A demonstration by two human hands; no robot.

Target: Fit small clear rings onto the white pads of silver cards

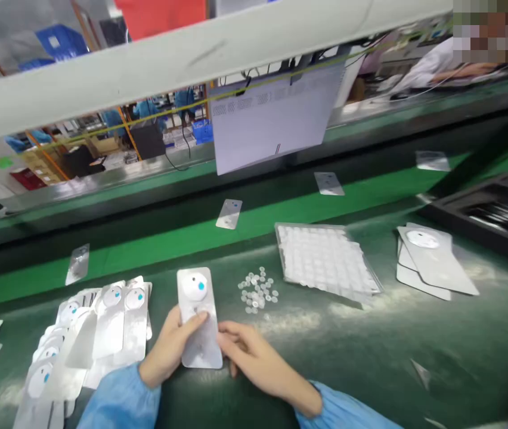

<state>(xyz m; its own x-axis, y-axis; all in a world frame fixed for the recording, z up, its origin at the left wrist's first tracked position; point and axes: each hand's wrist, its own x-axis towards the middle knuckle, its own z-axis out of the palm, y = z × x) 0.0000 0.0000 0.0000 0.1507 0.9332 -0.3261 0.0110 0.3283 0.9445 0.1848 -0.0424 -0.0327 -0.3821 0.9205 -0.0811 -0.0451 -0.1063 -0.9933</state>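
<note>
A flat, rounded grey-white card (200,348) is held upright before me, with a white disc and a blue dot near its top. My left hand (171,345) grips its left side, the thumb lying across its face. At the card's right edge my right hand (254,357) is closed, its thumb and index fingertips pinched on that edge. Whether anything small is between those fingertips is hidden. Just beyond the right hand lies a loose heap of small clear round pieces (257,292). To the left, similar cards (108,325) with discs and blue dots lie in overlapping piles.
A clear tray (325,259) of white pieces sits right of the heap. Several plain-looking cards (442,268) are stacked farther right, beside a black crate (495,208). Single cards lie along a green strip (272,205) behind. A white board (276,119) hangs beyond; a person's sleeve (428,68) shows upper right.
</note>
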